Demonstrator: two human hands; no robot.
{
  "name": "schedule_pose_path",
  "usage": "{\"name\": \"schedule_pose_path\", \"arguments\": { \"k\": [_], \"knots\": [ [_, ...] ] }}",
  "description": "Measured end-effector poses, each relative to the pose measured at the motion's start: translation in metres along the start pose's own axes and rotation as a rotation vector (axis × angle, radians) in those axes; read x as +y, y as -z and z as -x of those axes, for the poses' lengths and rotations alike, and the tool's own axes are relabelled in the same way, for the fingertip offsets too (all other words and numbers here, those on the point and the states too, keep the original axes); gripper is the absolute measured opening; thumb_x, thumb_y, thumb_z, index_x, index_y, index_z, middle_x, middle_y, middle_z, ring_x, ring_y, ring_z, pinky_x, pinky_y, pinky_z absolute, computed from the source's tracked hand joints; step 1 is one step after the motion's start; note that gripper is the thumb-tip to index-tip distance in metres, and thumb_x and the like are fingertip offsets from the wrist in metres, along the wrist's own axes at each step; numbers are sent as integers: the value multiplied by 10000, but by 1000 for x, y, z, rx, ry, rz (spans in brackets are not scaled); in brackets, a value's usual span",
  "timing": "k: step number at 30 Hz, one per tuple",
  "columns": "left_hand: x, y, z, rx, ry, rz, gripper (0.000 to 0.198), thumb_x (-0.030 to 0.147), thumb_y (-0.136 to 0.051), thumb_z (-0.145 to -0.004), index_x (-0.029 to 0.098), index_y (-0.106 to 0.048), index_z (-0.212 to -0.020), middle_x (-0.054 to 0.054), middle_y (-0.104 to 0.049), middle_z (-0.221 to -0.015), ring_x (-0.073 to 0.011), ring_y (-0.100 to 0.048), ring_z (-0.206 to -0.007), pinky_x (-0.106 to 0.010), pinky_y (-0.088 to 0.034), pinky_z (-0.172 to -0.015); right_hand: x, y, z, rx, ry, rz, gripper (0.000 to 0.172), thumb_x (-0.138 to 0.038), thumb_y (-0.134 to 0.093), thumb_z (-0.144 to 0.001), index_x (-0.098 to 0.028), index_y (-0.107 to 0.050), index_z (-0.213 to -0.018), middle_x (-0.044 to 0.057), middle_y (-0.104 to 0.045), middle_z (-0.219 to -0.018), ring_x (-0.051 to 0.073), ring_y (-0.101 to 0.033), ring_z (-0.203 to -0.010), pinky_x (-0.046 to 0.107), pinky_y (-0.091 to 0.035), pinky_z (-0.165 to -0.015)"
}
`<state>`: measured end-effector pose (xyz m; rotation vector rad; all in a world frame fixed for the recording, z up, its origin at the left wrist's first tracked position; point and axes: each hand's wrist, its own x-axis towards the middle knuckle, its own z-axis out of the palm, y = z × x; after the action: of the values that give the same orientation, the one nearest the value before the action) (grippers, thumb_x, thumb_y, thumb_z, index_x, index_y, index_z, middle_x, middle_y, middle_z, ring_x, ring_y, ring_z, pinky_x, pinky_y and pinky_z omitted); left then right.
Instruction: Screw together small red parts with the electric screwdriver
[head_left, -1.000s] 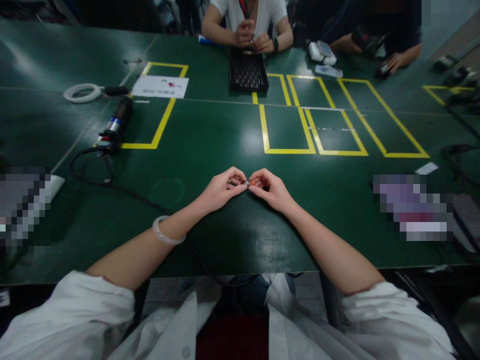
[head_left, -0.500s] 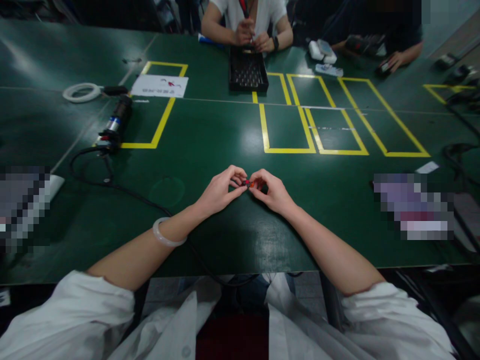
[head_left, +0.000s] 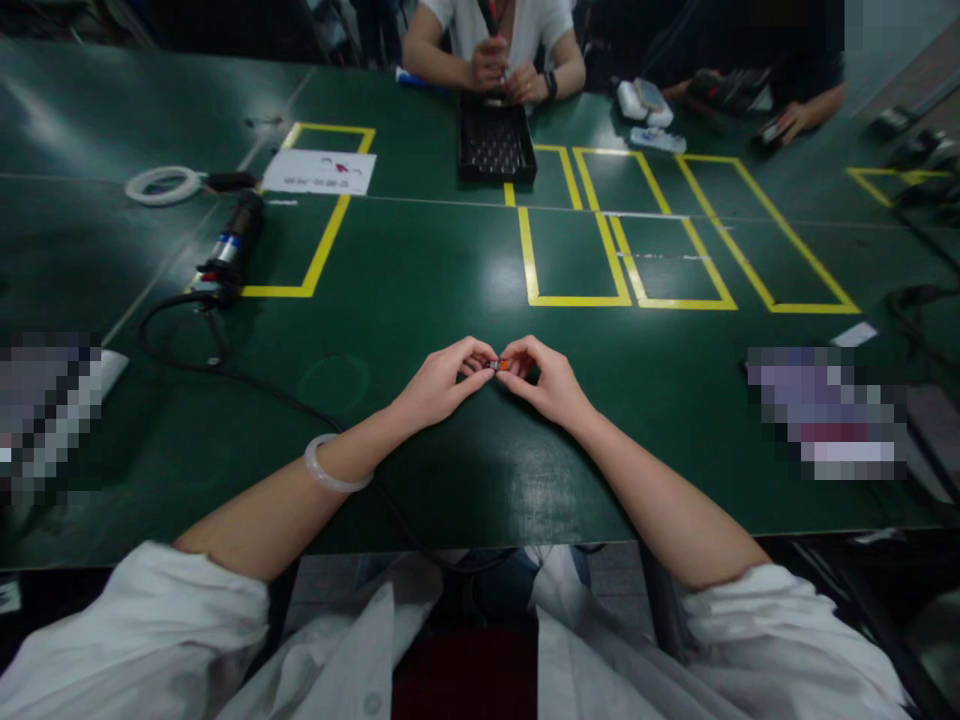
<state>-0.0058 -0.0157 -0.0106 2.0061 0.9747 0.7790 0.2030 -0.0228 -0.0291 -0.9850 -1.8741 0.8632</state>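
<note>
Just above the green table [head_left: 435, 470], my left hand [head_left: 450, 378] and my right hand [head_left: 546, 378] meet fingertip to fingertip. Pinched between them is a small orange and dark part [head_left: 496, 366], too small for me to tell its kind. Both hands have thumb and fingers closed on it, the left on its dark end and the right on its orange end. The fingertips hide much of it. A pale bangle sits on my left wrist.
At left lies a cylindrical tool [head_left: 234, 240] with a black cable, near a white coiled hose [head_left: 161, 186] and a paper sign [head_left: 321, 172]. Yellow tape outlines mark the table. Across it, a person works over a black tray [head_left: 496, 150]. A blurred-out device [head_left: 825, 410] lies right.
My hands stay almost in place. The small part has turned slightly between my fingertips; the red seen on it before no longer shows.
</note>
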Motion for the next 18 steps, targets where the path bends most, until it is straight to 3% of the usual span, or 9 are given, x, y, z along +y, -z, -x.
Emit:
{"name": "schedule_pose_path", "arguments": {
  "k": [10,18],
  "knots": [
    [4,1,0,10,21,4,283,400,-563,-959,152,-625,-1083,-68,-682,-1009,-165,-663,-907,-283,-531,-831,1,1,-2,-11,-80,-89,138,-288,-668,-843,-208,-583,-918,1,-615,-819,126,-575,-677,270,-457,-617],
    [0,9,-2,71,11,-61,338,376,-511,-980,154,-586,-1223,-98,-671,-1109,-180,-660,-979,-293,-532,-848,4,2,-2,-24,-140,-117,155,-280,-666,-820,-203,-561,-903,-27,-578,-728,110,-527,-615,254,-416,-583]
  ]
}}
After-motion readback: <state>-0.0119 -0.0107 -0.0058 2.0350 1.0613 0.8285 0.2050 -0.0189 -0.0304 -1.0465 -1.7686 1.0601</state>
